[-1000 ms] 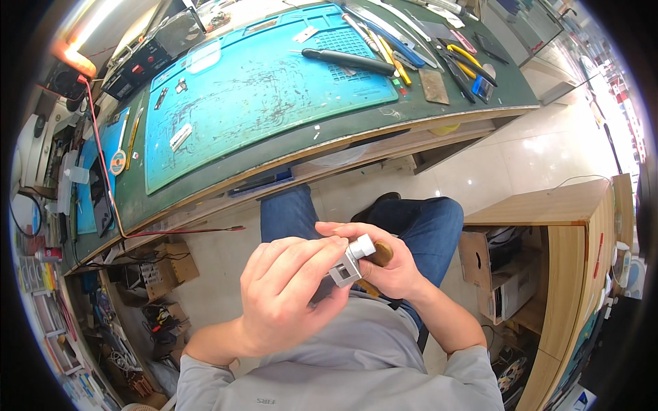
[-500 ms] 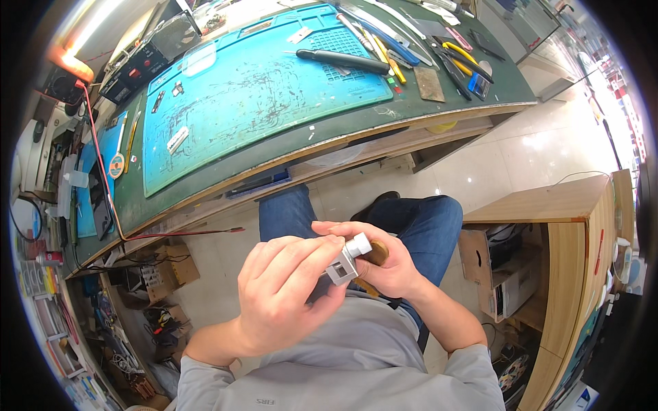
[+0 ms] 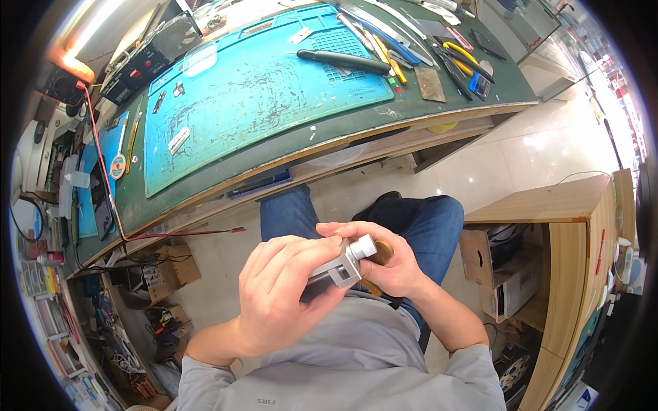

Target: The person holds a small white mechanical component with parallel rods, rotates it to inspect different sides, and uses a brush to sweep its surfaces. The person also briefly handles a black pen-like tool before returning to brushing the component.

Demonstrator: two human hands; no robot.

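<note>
Above my lap, my left hand (image 3: 284, 288) is wrapped round a small boxy grey metal device (image 3: 344, 272) with a window-like slot in its end. A round silver knob (image 3: 363, 246) sticks out of that end toward my right hand. My right hand (image 3: 396, 268) is closed round a rounded brown piece (image 3: 382, 252), perhaps a wooden handle, right beside the knob. A yellowish bit (image 3: 370, 288) shows below its fingers. Most of the brown piece is hidden by the palm, and I cannot tell whether it touches the device.
Ahead stands a green-topped bench with a blue work mat (image 3: 253, 96). On it lie a black pen-shaped tool (image 3: 343, 60), tweezers, yellow-handled pliers (image 3: 459, 58) and a small white piece (image 3: 179, 140). A red cable (image 3: 185, 234) juts past the bench edge. A wooden cabinet (image 3: 541, 198) stands at right.
The grey device and its knob have shifted slightly right, and more of the device's dark side shows under my left hand. Both hands keep their hold.
</note>
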